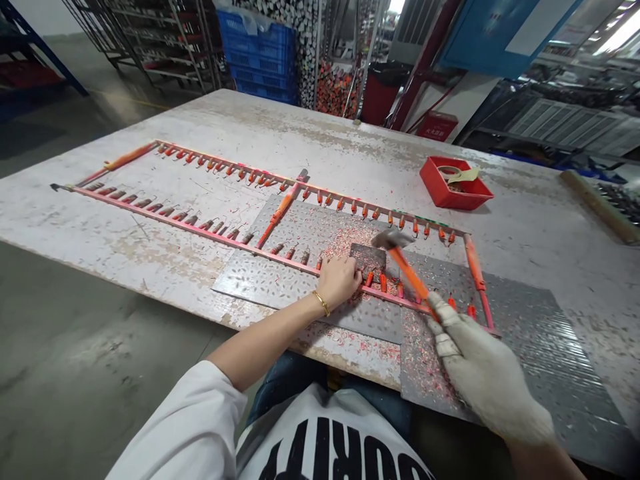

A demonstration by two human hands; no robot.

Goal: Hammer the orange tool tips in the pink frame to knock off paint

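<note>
A long metal rack, coated orange-pink, lies on the table, with rows of small hooked pegs along both long bars. My bare left hand, a bracelet at its wrist, is closed around the near bar; its fingertips are partly hidden. Just past it, a dark metal block sits by the pegs. My right hand, in a whitish glove, grips the orange handle of a hammer. The hammer's head is above the rack, right of the block. Coating chips are scattered over the grey metal plates underneath.
A red box holding a roll of tape stands on the table behind the rack. A tube-like roll lies at the far right. Blue crates and shelving stand beyond the table; its near edge runs along my body.
</note>
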